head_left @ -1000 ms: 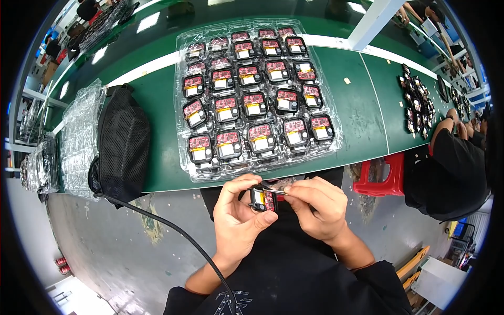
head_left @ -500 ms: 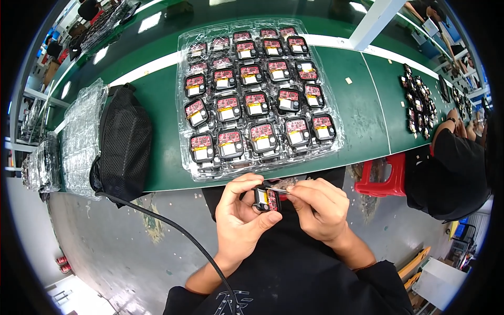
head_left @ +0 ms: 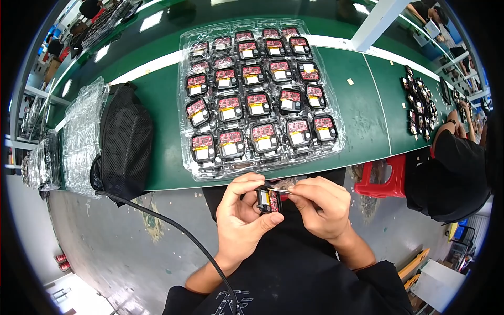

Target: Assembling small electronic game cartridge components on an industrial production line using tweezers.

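My left hand (head_left: 240, 210) grips a small electronic device (head_left: 269, 200) by its edges, tilted on its side above my lap. The device has a black rounded case, a red circuit board, a pale battery and yellow tape. Pinched in my right hand (head_left: 323, 207) is a slim metal tool that looks like tweezers (head_left: 280, 190). Its tip reaches the upper edge of the device; exactly what it touches is too small to tell. Beyond my hands, a clear plastic tray (head_left: 187, 157) on the green table holds several similar open devices in rows.
A black mesh bag (head_left: 126, 139) lies left of the tray, beside stacked clear trays (head_left: 81, 136). A black cable (head_left: 173, 221) runs past my left forearm. Loose devices (head_left: 418, 102) sit on the table at right, near a red stool (head_left: 386, 178) and a co-worker in black (head_left: 451, 178).
The device and both hands have shifted very slightly to the right in the picture, and the tray likewise. The hold of each hand looks the same.
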Tool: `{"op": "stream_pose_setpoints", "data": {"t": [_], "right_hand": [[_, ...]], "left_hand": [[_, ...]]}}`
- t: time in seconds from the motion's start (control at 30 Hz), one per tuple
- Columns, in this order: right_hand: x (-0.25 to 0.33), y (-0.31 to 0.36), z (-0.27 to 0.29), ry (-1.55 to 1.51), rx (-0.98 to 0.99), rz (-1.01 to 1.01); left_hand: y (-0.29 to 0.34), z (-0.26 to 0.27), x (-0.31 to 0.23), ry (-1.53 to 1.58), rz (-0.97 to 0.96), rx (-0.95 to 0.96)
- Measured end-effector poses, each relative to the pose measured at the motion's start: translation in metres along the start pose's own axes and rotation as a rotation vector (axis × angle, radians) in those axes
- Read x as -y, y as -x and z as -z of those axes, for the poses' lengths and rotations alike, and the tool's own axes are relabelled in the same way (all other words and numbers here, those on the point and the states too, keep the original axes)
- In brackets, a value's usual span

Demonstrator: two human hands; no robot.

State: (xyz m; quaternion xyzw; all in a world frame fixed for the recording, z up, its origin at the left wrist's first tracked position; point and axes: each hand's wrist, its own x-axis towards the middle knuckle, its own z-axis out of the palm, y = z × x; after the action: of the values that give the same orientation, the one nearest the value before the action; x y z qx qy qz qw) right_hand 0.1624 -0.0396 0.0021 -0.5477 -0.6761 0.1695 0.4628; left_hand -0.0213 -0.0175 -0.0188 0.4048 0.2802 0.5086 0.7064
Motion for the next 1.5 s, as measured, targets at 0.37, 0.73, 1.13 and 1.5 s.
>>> {"op": "stream_pose_setpoints", "data": {"t": [0.37,0.73,1.13,1.5], "right_hand": [[0.000,-0.002,-0.008,0.133,-0.065,0.123],[0.001,-0.007,-0.007,0.211,0.006,0.223],[-0.001,-0.020,0.025,0.026,-0.196,-0.015],[-0.016,0.004,0.042,0.092,-0.265,-0.116]], "left_hand": [[-0.001,0.001,-0.002,-0.023,-0.012,-0.033],[-0.006,0.005,-0.007,-0.041,-0.027,-0.039],[-0.078,0.008,-0.075,-0.324,-0.372,-0.082],[-0.213,0.019,-0.086,-1.439,-0.468,-0.089]]}}
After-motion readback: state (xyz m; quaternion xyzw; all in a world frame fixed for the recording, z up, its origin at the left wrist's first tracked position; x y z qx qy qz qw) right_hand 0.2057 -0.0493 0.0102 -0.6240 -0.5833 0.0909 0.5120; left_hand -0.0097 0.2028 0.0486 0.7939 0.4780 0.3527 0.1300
